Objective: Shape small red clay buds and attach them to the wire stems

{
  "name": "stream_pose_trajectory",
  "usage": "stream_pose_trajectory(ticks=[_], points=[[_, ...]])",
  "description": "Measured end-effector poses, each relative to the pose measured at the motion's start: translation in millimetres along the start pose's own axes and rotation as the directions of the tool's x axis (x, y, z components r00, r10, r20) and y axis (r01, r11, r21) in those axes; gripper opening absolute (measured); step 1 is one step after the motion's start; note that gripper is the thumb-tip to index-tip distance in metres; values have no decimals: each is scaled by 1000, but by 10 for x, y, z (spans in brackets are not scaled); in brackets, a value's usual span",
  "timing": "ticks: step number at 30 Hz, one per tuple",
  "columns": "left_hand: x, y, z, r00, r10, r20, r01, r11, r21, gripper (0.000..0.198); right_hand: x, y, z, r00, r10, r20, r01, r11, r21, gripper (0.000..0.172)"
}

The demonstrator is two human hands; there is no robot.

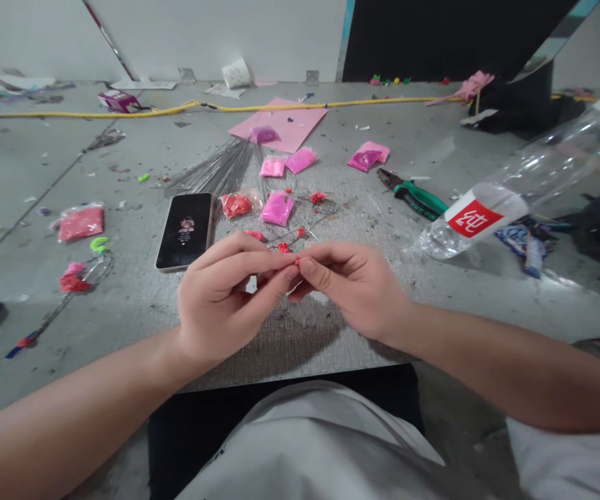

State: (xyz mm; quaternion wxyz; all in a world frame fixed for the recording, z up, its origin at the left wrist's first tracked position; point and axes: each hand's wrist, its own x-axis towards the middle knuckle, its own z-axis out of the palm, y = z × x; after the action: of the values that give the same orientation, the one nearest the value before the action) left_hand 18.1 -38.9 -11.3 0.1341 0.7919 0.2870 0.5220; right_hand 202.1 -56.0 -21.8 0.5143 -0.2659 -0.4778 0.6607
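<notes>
My left hand [232, 295] and my right hand [357, 285] meet above the near part of the grey table. Between their pinched fingertips is a small piece of red clay [296, 262], mostly covered by the fingers. Just beyond the hands lie thin wires with red clay bits [318, 198] on them. Near those are a packet of red clay [236, 204] and a packet of pink clay [278, 208]. A black-screened phone [185, 231] rests beside my left hand.
Green-handled pliers [419, 198] and a tilted plastic bottle [519, 173] are at right. A wire bundle [221, 167] fans out behind the phone. At left lie a wire figure with clay [74, 279] and a red packet [81, 222]. A yellow cable [279, 107] crosses the back.
</notes>
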Motion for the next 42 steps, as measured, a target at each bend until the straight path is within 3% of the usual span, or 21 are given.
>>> stream_pose_trajectory(ticks=[14,26,32,42], points=[[25,-50,-27,991,130,31,-129,991,-45,26,-18,22,-9,993,-109,33,112,986,-125,19],[19,-68,-32,992,100,80,-91,989,-117,22,-13,21,-49,986,-123,113,134,986,-97,19],[35,-70,-46,987,124,98,-110,985,-132,22,-18,26,-44,982,-160,97,169,980,-104,17],[58,-81,-45,982,143,125,-112,968,-226,16,-30,-7,-60,992,-37,124,38,999,-1,15]])
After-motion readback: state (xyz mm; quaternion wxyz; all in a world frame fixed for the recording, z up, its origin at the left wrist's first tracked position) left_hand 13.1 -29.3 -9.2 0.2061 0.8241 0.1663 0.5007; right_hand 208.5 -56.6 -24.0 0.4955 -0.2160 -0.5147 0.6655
